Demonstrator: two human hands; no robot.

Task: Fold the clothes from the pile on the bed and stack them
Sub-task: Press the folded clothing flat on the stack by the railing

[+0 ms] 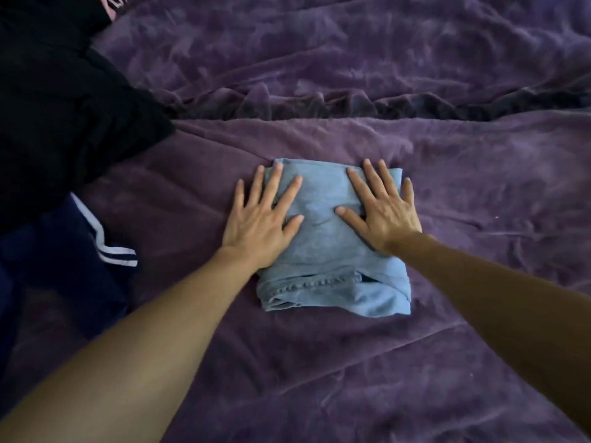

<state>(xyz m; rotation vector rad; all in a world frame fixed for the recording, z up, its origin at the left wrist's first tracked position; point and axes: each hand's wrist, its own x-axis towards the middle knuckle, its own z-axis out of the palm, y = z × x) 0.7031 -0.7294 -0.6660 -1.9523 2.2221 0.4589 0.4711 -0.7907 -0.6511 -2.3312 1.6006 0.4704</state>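
Observation:
A light blue garment [329,251], folded into a compact rectangle, lies in the middle of the purple bed cover [319,362]. Its stitched hem shows along the near edge. My left hand [262,219] rests flat on its left side, fingers spread, partly over the edge onto the cover. My right hand [380,206] presses flat on its right side, fingers spread as well. Neither hand grips the cloth. The pile of unfolded clothes lies at the left: a black garment [64,116] and a navy garment with white stripes [70,260].
A rumpled ridge of the purple cover [351,103] runs across the bed behind the folded piece. A bit of pink striped fabric [112,3] peeks out at the top left corner. Purple cover stretches to the right and toward me.

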